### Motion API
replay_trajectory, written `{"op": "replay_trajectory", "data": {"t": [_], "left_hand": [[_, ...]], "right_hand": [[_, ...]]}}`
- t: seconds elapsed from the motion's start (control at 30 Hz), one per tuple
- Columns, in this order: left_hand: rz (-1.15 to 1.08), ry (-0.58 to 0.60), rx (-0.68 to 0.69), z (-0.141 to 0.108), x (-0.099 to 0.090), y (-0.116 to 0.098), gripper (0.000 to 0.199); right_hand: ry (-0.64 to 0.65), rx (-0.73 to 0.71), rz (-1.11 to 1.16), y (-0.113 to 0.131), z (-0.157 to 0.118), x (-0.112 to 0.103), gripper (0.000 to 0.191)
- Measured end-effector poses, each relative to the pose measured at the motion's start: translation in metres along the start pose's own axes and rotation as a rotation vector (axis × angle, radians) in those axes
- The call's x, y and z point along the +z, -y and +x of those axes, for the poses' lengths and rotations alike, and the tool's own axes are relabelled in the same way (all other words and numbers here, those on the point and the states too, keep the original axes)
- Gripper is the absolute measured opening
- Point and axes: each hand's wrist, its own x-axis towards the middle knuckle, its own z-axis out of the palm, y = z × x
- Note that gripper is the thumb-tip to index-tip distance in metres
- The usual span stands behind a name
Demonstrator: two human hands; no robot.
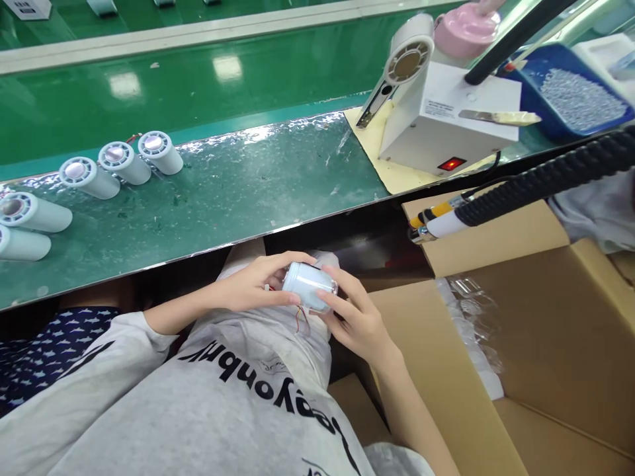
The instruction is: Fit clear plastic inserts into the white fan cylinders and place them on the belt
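Note:
Over my lap I hold a light-blue cylindrical housing (303,283) with a shiny, see-through plastic piece at its right end. Thin red and dark wires (298,320) hang from its lower side. My left hand (255,283) grips the left end, thumb along the near side and fingers behind. My right hand (358,316) closes around the right end with its fingertips on the transparent piece. Several similar light-blue cylindrical housings (126,163) with round slotted ends lie on the bench (238,192) at the left.
A white box-shaped device (446,119) with a lit red switch stands at the right on a yellowish board. Behind it sits a blue tray (550,112) of small pieces. A black corrugated hose (540,178) crosses above an open cardboard box (436,344) holding transparent plastic parts (469,317).

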Motion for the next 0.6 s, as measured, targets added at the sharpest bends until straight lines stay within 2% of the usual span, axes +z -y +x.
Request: {"op": "replay_trajectory", "data": {"t": [0.07, 0.17, 0.23, 0.3, 0.47, 0.6], "left_hand": [[0.023, 0.029, 0.023, 0.002, -0.002, -0.001, 0.07], [0.053, 0.083, 0.088, 0.003, -0.004, 0.0, 0.075], [0.024, 0.113, 0.071, 0.002, -0.005, 0.002, 0.075], [-0.061, 0.134, 0.015, 0.001, -0.004, 0.006, 0.076], [-0.193, 0.163, -0.056, 0.002, -0.005, 0.018, 0.088], [-0.258, 0.172, -0.115, 0.005, -0.007, 0.024, 0.09]], "right_hand": [[0.004, 0.019, 0.061, 0.001, -0.001, -0.002, 0.033], [-0.027, 0.224, 0.341, 0.003, -0.003, -0.002, 0.049], [-0.021, 0.364, 0.47, 0.004, -0.004, -0.001, 0.05], [-0.017, 0.426, 0.471, 0.006, -0.005, 0.0, 0.05], [-0.022, 0.405, 0.326, 0.006, -0.008, -0.002, 0.046], [-0.027, 0.46, 0.369, 0.002, -0.009, 0.0, 0.044]]}}
